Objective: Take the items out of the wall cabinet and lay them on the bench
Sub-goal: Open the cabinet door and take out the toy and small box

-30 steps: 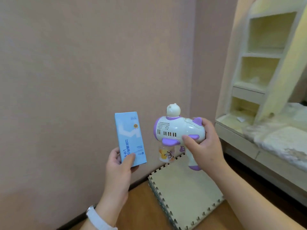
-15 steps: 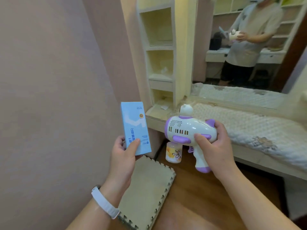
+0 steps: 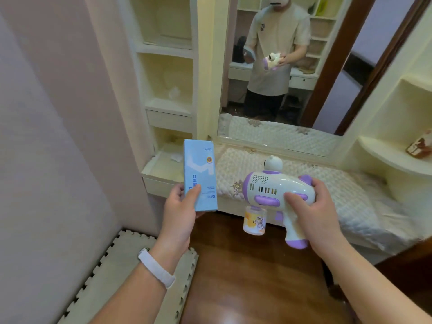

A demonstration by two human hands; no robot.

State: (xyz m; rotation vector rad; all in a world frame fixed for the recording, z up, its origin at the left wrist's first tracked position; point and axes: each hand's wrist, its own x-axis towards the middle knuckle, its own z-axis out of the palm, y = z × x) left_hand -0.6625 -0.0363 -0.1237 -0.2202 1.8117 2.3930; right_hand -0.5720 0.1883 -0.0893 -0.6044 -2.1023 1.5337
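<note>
Ahead, from twelve to three o'clock: a padded bench (image 3: 304,181) under a quilted cream cover, running below a wall mirror (image 3: 292,66), flanked by cream shelf units at eleven and at two to three. At seven o'clock, a foam puzzle mat (image 3: 112,265) on dark wood flooring. Centre right, closed around the rear body of a white and purple toy bubble gun (image 3: 268,187): the right hand (image 3: 313,211), with the gun's small printed bottle hanging under the muzzle, over the bench's front edge. Centre left, pinched between thumb and fingers of the left hand (image 3: 181,208), wristband on: a pale blue carton (image 3: 199,176), held upright, near the bench's left end at ten o'clock. Judged step: carrying both items to the bench, neither yet laid down. Next move, by judgement: lowering each onto the bare quilt, well apart, gun set on its side so as not to tip on the soft cover. Hard to make out: carton print too small to read; a brown item on the shelf at three o'clock cut by the frame; pale scraps in the left shelves unidentifiable; the wall cabinet itself not certainly in sight.
</note>
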